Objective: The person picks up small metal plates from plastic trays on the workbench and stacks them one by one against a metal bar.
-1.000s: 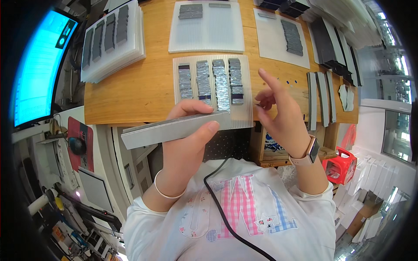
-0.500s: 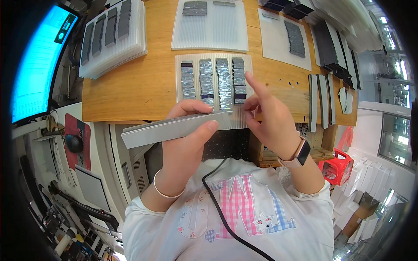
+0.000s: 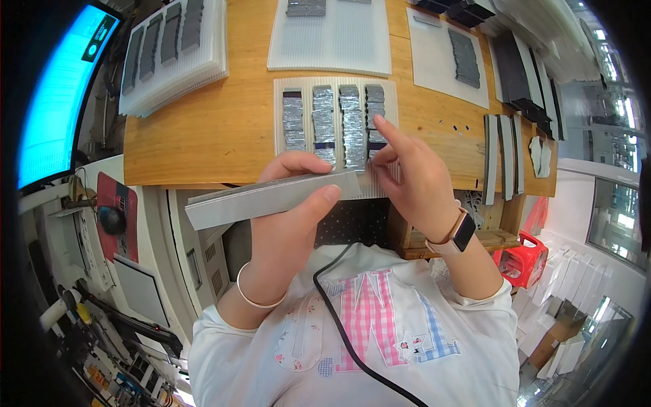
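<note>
My left hand [image 3: 288, 220] is closed around a bundle of long, flat grey strips [image 3: 247, 203], thumb on the near face and fingers behind. The bundle lies slantwise over the near edge of the table. My right hand [image 3: 422, 183] has its index finger stretched out toward the rightmost row of small grey pieces [image 3: 374, 102]; the other fingers are bent, with nothing visible in them. Several rows of these shiny pieces stand on a translucent ridged sheet [image 3: 304, 105], with dark pieces among them. Whether the index fingertip touches the row cannot be told.
Another ridged sheet [image 3: 332, 51] lies farther back, beside a white sheet [image 3: 434, 64] with grey pieces. A stack of ridged sheets [image 3: 210, 57] is at the left, near a monitor [image 3: 57, 102]. Long grey strips [image 3: 505, 159] and small dark bits lie at the right.
My right index finger has moved slightly left and down along the rightmost row. My left hand still holds the strips. The whole view has shifted a little.
</note>
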### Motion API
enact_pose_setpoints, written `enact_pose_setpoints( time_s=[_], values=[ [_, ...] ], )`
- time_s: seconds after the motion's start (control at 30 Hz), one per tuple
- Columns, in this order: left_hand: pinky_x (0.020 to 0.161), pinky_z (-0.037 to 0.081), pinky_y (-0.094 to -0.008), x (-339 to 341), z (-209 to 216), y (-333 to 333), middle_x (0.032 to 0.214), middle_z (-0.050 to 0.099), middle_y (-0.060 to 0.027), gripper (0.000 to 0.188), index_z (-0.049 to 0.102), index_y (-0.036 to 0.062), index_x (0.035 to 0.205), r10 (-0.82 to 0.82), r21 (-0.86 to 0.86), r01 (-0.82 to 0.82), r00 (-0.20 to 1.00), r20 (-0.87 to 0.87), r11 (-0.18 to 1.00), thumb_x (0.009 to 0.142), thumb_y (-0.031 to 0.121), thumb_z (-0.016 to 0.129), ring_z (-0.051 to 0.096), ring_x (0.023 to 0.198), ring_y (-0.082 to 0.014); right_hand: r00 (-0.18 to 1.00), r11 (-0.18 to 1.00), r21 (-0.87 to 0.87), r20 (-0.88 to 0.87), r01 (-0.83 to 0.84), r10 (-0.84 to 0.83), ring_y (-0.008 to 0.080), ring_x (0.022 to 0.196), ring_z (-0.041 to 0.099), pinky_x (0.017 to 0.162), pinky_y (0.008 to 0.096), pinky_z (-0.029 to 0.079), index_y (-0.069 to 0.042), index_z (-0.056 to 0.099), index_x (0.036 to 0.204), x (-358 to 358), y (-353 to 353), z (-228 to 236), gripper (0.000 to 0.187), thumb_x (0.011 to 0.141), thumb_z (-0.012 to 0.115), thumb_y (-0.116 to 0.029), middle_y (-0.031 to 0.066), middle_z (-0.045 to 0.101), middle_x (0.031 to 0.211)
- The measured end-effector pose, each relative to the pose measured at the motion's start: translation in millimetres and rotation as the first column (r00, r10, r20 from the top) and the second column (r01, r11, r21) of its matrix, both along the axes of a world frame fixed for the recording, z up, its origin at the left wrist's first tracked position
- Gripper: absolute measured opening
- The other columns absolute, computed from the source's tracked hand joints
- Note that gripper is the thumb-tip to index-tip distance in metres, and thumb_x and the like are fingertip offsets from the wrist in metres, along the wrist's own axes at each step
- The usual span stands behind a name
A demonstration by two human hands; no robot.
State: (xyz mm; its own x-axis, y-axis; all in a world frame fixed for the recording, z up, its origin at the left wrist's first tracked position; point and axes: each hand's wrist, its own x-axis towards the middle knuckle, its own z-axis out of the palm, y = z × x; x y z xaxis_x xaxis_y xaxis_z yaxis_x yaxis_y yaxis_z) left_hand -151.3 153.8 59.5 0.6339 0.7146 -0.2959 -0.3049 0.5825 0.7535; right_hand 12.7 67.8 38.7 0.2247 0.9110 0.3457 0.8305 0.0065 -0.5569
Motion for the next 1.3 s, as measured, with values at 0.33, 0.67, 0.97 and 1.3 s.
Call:
enact_pose_setpoints(
  time_s=[0.33, 0.67, 0.97, 1.3],
  values=[
    [0.073, 0.040, -0.0192, -3.2, -4.1, -3.2, 0.091, 0.052, -0.0024, 0.026, 0.051, 0.0020, 0.097, 0.002, 0.013, -0.002, 1.000, 0.009, 1.000, 0.074, -0.006, 0.060, 0.049, 0.082, -0.0072, 0.996, 0.997, 0.034, -0.044, 0.077, -0.075, 0.0213, 0.063, 0.054, 0.057, 0.0320, 0.045, -0.007, 0.046, 0.122, 2.3, -5.4, -9.2, 0.062, 0.064, 0.062, 0.007, 0.0051, 0.054, 0.069],
    [0.079, 0.041, -0.0226, -5.4, -10.8, -11.7, 0.095, 0.051, -0.0040, 0.028, 0.049, 0.0019, 0.100, -0.007, 0.003, 0.007, 1.000, 0.009, 1.000, 0.075, -0.006, 0.059, 0.051, 0.088, -0.0106, 0.913, 0.967, -0.040, -0.323, 0.251, -0.251, 0.0151, 0.066, 0.056, 0.060, 0.0248, 0.045, -0.005, 0.052, 0.114, -7.9, -21.8, -12.1, 0.047, 0.069, 0.063, 0.003, 0.0049, 0.058, 0.076],
    [0.079, 0.041, -0.0238, -3.7, -16.0, -27.9, 0.095, 0.051, -0.0037, 0.028, 0.050, 0.0024, 0.096, -0.122, -0.004, 0.122, 0.992, -0.039, 0.993, 0.072, -0.008, 0.061, 0.051, 0.088, -0.0112, 0.094, 0.983, -0.182, -0.979, 0.026, -0.183, 0.0098, 0.076, 0.060, 0.068, 0.0200, 0.050, 0.006, 0.056, 0.101, -31.3, -39.8, 24.2, 0.029, 0.073, 0.066, 0.003, 0.0087, 0.062, 0.086],
    [0.078, 0.042, -0.0245, 2.8, -18.6, -38.8, 0.094, 0.052, -0.0059, 0.028, 0.051, 0.0028, 0.092, -0.198, 0.162, 0.211, 0.976, -0.095, 0.964, 0.069, -0.007, 0.064, 0.052, 0.085, -0.0125, 0.082, 0.973, -0.210, -0.973, 0.092, -0.218, 0.0099, 0.075, 0.060, 0.069, 0.0203, 0.050, 0.005, 0.057, 0.096, -32.0, -57.9, 32.3, 0.027, 0.071, 0.067, 0.004, 0.0072, 0.062, 0.083]
  ],
)
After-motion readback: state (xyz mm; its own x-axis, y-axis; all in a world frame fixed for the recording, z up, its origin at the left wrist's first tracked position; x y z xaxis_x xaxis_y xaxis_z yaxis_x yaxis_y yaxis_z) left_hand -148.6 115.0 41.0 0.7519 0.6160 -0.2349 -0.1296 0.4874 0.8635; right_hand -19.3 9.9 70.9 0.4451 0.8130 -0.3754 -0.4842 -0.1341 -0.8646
